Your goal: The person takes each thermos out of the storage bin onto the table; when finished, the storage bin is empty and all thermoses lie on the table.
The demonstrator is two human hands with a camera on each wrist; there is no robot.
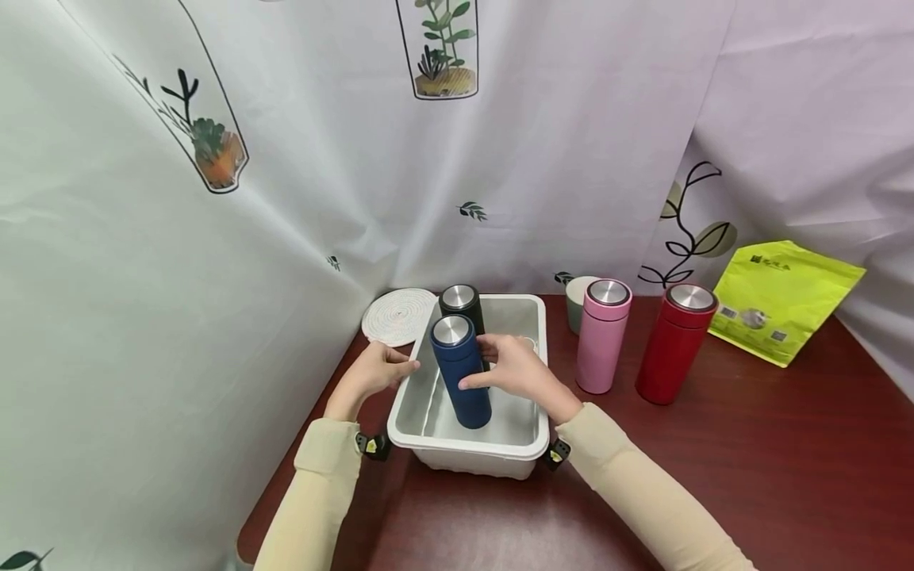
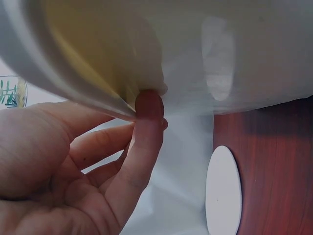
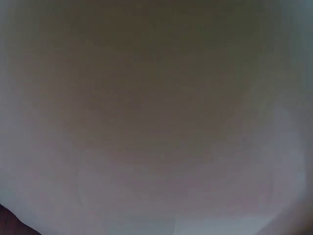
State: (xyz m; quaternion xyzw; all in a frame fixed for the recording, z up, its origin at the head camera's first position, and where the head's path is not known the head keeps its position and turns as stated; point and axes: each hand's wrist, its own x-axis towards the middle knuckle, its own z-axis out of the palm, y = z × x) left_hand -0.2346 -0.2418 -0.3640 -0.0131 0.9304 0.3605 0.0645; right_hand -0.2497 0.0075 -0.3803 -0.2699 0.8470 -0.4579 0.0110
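Note:
A white plastic bin (image 1: 467, 450) stands on the table with a blue thermos flask (image 1: 462, 388) inside it, its steel-topped lid upward and leaning slightly. My right hand (image 1: 516, 368) reaches over the bin's right side and grips the blue flask around its upper body. Behind that flask, a black thermos flask (image 1: 460, 298) is also in the bin, partly hidden. At the bin's left side, my left hand (image 1: 373, 373) pinches the rim; the left wrist view shows its fingers (image 2: 142, 152) under the rim's edge. A blurred pale surface fills the right wrist view.
Right of the bin stand a pink thermos flask (image 1: 601, 341) and a red thermos flask (image 1: 671, 349), with a pale green cup (image 1: 575, 305) behind. A yellow-green pouch (image 1: 785, 297) leans at the back right. A round woven mat (image 1: 396, 316) lies behind the bin's left corner, near the curtain.

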